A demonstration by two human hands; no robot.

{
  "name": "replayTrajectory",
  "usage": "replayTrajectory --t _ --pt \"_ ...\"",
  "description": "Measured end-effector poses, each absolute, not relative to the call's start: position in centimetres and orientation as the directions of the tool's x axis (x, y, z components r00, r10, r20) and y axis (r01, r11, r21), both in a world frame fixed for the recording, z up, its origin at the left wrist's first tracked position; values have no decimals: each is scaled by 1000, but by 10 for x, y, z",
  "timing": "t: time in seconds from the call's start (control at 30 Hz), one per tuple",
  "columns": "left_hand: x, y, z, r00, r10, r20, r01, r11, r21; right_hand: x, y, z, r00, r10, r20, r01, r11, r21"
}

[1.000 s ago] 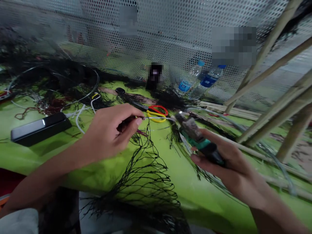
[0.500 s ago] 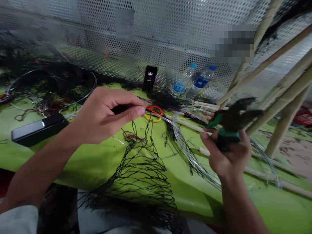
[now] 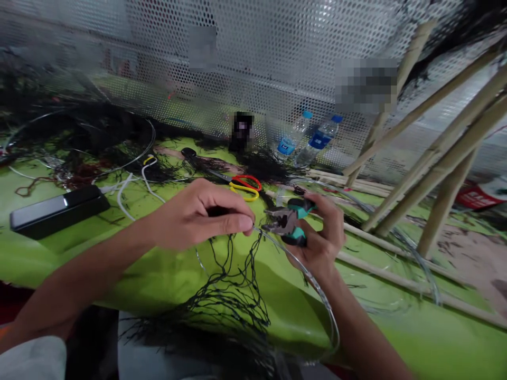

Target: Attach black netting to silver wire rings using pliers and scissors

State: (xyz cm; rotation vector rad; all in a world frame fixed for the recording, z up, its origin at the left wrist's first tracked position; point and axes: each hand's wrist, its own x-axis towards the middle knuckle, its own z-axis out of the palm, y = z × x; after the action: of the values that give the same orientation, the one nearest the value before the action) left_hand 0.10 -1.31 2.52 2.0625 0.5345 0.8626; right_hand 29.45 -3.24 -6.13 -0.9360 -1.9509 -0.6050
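Thumb and fingers of my left hand point(image 3: 209, 216) pinch the end of a clear line point(image 3: 312, 279), which curves down to the right. Black netting point(image 3: 233, 287) hangs from near those fingertips over the table's front edge. My right hand point(image 3: 320, 237) is wrapped round pliers point(image 3: 287, 220) with green and black handles. The plier jaws are parted and point left, close beside the line at my left fingertips. Behind my hands lie scissors point(image 3: 246, 189) with one red and one yellow handle loop.
A black box point(image 3: 59, 211) lies on the green table point(image 3: 396, 338) at the left. Two water bottles point(image 3: 291, 138) and a dark phone point(image 3: 241, 132) stand at the perforated metal sheet point(image 3: 257, 58). Wooden poles point(image 3: 439, 153) lean at the right.
My right hand has brought the pliers left and down, close to my left fingertips. My left hand has shifted slightly right and down, uncovering more of the scissors and a white cord.
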Motion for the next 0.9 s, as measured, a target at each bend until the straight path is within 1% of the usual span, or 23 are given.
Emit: replayTrajectory --t 0.17,0.3,0.4,0.53,0.77,0.9 --pt "2 -14 20 712 602 361 52 -558 828 293 -37 -60 -375 382 845 810 578 98" --pt "3 -14 16 725 606 329 40 -513 857 293 -40 -63 -364 349 864 814 570 112" --pt "3 -14 13 739 596 314 13 -478 878 297 -42 -66 -377 364 852 820 559 124" --pt "3 -15 11 782 563 269 17 -450 893 301 -40 -69 -402 311 861 820 540 187" --pt "5 -14 8 821 526 222 12 -405 914 302 -33 -73 -389 271 881 814 549 190" --pt "7 -17 8 810 533 244 6 -423 906 305 -33 -76 -389 312 867 834 519 188"
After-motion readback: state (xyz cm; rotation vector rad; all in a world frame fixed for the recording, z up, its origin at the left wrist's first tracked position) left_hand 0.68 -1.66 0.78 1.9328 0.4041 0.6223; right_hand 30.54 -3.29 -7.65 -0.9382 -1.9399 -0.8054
